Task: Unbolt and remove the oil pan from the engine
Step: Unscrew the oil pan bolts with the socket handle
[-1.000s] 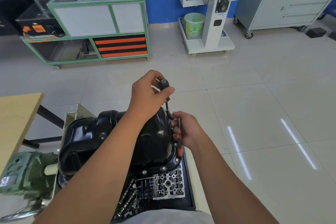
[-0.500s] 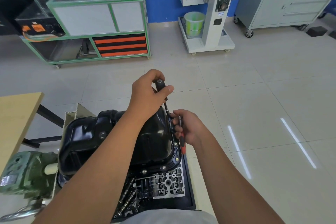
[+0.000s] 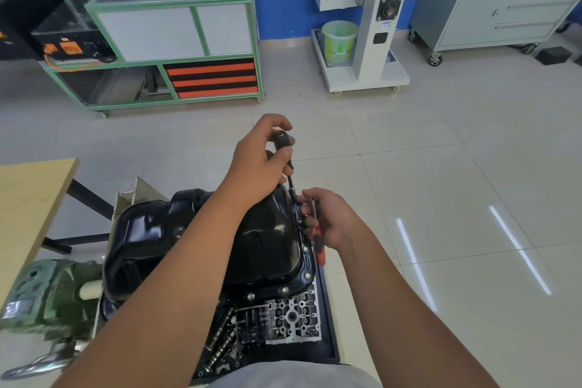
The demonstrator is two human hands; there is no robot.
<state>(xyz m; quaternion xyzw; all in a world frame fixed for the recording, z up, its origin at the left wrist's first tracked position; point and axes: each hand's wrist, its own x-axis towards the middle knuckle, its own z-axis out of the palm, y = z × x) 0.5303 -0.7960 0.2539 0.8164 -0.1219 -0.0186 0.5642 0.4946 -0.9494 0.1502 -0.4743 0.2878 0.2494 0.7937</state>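
The left hand (image 3: 263, 164) gripped the black driver handle (image 3: 282, 142), its shaft running down to a bolt on the far flange of the oil pan (image 3: 220, 236). The right hand (image 3: 327, 217) held a red-handled ratchet (image 3: 318, 244) beside that flange. The tilted shaft could have slipped off and rounded the bolt. Against the earlier frames, little differed: the left hand's grip had shifted slightly round the handle.

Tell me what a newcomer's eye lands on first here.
The glossy black oil pan low in the centre, with both forearms reaching over it. The left hand grips a black-handled driver standing at the pan's far right edge; the right hand holds a red-handled tool beside it.
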